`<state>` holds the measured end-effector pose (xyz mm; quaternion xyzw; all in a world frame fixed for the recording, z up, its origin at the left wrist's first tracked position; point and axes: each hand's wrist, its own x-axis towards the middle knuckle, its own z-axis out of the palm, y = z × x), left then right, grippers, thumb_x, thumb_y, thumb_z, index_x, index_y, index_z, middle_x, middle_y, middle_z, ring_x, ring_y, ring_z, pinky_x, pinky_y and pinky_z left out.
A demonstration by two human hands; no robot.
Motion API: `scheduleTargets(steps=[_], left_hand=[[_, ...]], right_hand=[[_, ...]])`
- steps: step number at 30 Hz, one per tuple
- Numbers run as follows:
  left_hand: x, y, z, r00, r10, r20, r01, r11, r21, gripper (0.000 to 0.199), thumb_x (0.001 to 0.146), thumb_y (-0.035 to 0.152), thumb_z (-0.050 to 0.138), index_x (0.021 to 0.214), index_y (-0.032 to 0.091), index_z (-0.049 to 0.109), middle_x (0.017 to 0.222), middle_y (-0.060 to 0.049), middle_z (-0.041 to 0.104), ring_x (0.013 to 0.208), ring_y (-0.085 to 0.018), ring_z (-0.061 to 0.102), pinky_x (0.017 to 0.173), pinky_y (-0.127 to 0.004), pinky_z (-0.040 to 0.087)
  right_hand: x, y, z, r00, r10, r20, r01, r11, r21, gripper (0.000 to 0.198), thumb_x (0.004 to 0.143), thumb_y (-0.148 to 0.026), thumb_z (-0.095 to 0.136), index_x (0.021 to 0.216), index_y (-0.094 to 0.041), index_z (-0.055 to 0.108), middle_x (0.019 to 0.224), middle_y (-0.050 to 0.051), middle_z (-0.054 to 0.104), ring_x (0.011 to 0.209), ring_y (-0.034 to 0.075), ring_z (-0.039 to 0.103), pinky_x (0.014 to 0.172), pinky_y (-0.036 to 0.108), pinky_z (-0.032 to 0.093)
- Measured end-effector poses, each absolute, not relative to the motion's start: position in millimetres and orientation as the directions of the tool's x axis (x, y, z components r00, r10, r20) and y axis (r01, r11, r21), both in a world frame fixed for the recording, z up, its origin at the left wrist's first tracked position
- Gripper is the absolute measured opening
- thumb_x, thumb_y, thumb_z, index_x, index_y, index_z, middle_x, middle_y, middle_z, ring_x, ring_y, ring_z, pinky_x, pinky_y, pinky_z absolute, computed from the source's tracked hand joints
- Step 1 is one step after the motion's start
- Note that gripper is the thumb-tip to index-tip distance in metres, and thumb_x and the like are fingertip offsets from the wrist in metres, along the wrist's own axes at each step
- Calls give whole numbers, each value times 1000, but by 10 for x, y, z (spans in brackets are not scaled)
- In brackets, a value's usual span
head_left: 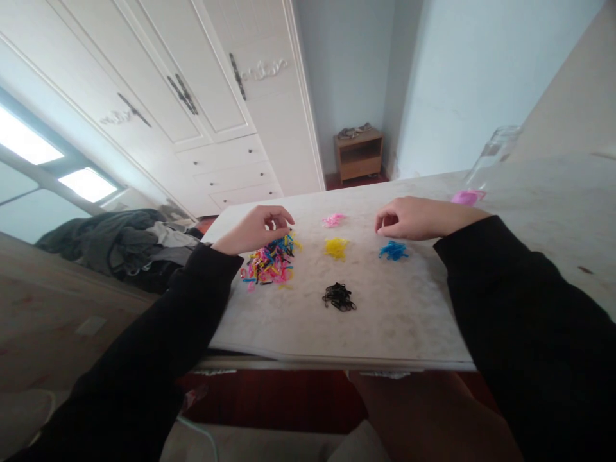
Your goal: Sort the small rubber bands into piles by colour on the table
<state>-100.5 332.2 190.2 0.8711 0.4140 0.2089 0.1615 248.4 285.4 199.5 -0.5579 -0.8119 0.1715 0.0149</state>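
Note:
My left hand (262, 229) is bent over the far side of a mixed pile of small elastic bands (267, 264) in pink, yellow, blue and black. Its thumb and forefinger come together in a pinch; whatever lies between the tips is too small to make out. Just beyond a small heap of blue bands (393, 250) is my right hand (414, 218), fingers curled and thumb drawn in, with its tips partly hidden. Between the hands lie a pink heap (333, 220), a yellow heap (335, 248) and, nearer me, a black heap (339, 297).
A clear glass bottle (493, 154) stands at the table's far right, with a pink item (468, 196) by its base. The pale tabletop (385, 321) ends at a front edge close to me. Dark clothes (120, 247) are piled on the left. A wooden cabinet (360, 156) stands beyond.

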Motion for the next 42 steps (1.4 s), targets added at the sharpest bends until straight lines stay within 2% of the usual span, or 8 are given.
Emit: scheduleTargets(steps=[6, 14, 20, 30, 37, 42], left_hand=[[-966, 3348, 1815, 496, 831, 253, 711, -556, 431, 20, 81, 38, 73, 93, 22, 74, 74, 1, 74, 65, -14, 62, 65, -26, 48], [-1017, 3433, 1693, 541, 812, 219, 690, -577, 436, 18, 83, 40, 72, 91, 24, 75, 86, 0, 78, 78, -17, 70, 68, -26, 48], [-987, 3430, 1653, 535, 820, 207, 689, -564, 455, 20, 77, 38, 78, 89, 22, 76, 78, -1, 77, 71, -16, 68, 67, -27, 48], [-938, 3429, 1616, 503, 821, 271, 673, -569, 473, 12, 79, 28, 71, 88, 20, 77, 77, -2, 74, 70, -15, 64, 65, -27, 46], [-887, 3416, 1527, 469, 844, 259, 700, -534, 474, 24, 78, 38, 79, 91, 19, 75, 75, -1, 73, 67, -14, 60, 64, -27, 44], [-868, 3407, 1549, 457, 850, 262, 715, -526, 461, 17, 78, 26, 75, 94, 20, 73, 73, 1, 72, 67, -14, 61, 66, -27, 45]], right_hand=[[2474, 2855, 2006, -374, 909, -185, 905, 314, -287, 24, 81, -24, 62, 98, -20, 78, 98, 8, 79, 85, 24, 70, 72, 32, 48], [2489, 2882, 1974, -378, 908, -180, 903, 318, -289, 23, 81, -27, 63, 97, -21, 78, 97, 8, 80, 86, 24, 71, 72, 32, 49], [2510, 2914, 1938, -381, 909, -169, 899, 322, -295, 22, 80, -28, 64, 97, -21, 77, 96, 8, 80, 83, 24, 70, 71, 32, 49], [2484, 2894, 1959, -378, 909, -174, 901, 318, -295, 21, 80, -26, 64, 96, -21, 76, 95, 7, 79, 83, 24, 70, 70, 32, 48], [2487, 2898, 1944, -384, 908, -165, 898, 326, -295, 22, 80, -26, 63, 96, -20, 76, 95, 8, 79, 82, 24, 70, 70, 33, 48], [2485, 2907, 1929, -388, 908, -156, 897, 334, -289, 23, 80, -26, 61, 96, -20, 76, 96, 8, 79, 83, 24, 70, 70, 33, 48]])
